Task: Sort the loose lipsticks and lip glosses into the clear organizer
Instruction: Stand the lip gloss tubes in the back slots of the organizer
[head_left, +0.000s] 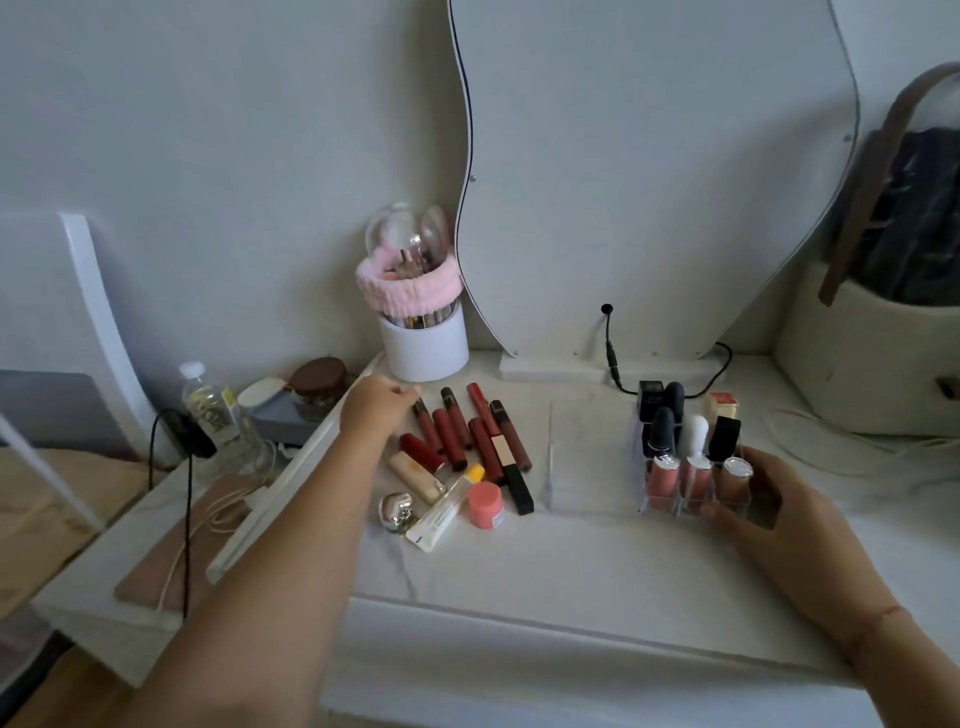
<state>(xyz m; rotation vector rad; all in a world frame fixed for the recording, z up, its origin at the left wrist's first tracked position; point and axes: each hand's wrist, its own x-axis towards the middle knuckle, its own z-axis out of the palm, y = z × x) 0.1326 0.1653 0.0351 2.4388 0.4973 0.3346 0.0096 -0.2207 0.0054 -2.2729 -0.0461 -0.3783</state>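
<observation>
Clear plastic organizer (592, 499) stands on the table (519, 571), and the right hand (769, 514) curls its fingers (761, 465) round its near right corner. Left of the organizer lie the loose lip glosses (467, 441). There the left hand (379, 410) rests curled fingers at the leftmost tube (428, 431); whether they pinch it cannot be told.

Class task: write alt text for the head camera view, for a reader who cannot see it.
A person's left hand reaches the far end of a pile of loose lipsticks on a white table, while the right hand grips a partly filled clear organizer.
</observation>
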